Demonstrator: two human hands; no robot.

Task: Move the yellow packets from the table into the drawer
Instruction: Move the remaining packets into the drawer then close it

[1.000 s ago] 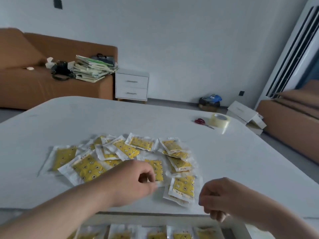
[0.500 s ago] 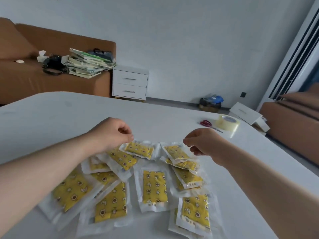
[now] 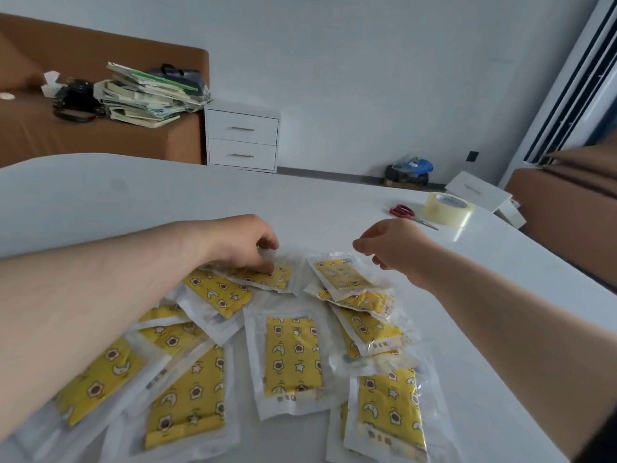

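Several yellow packets in clear wrappers lie spread over the white table (image 3: 334, 202), among them a middle packet (image 3: 293, 355) and a near right packet (image 3: 389, 412). My left hand (image 3: 240, 242) reaches to the far side of the spread, its fingertips pinched on the edge of the far middle packet (image 3: 277, 279). My right hand (image 3: 392, 245) hovers just above the far right packet (image 3: 340, 274), fingers loosely curled, holding nothing. My left forearm covers part of the left packets. The drawer is out of view.
Red-handled scissors (image 3: 405, 212) and a roll of clear tape (image 3: 447, 208) lie on the table at the far right. Beyond the table stand a brown sofa (image 3: 100, 135) with a stack of papers (image 3: 150, 95) and a white two-drawer cabinet (image 3: 242, 138).
The view rose from the table's near edge and the open drawer. Both hands moved forward over the packets to the far side of the spread. My left hand came down onto the far middle packet.
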